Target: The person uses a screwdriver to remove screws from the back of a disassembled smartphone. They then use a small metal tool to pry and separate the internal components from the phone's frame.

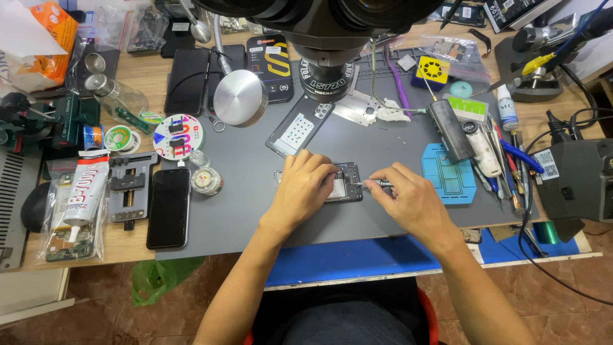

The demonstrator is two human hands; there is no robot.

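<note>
The person's left hand (305, 188) is lying on an opened phone (341, 182), fingers pressing its left part. The phone is resting on the grey mat (242, 211), near the middle of the table's front edge. The right hand (408, 198) is pinching a thin screwdriver (377, 184), whose tip is touching the phone. At the table's left edge, a white glue tube (82, 188) with a red label is lying on a clear bag. A round colourful tape roll (179, 136) is sitting beside a black phone (169, 207). A light blue stencil pad (449, 174) is lying right of the hands.
</note>
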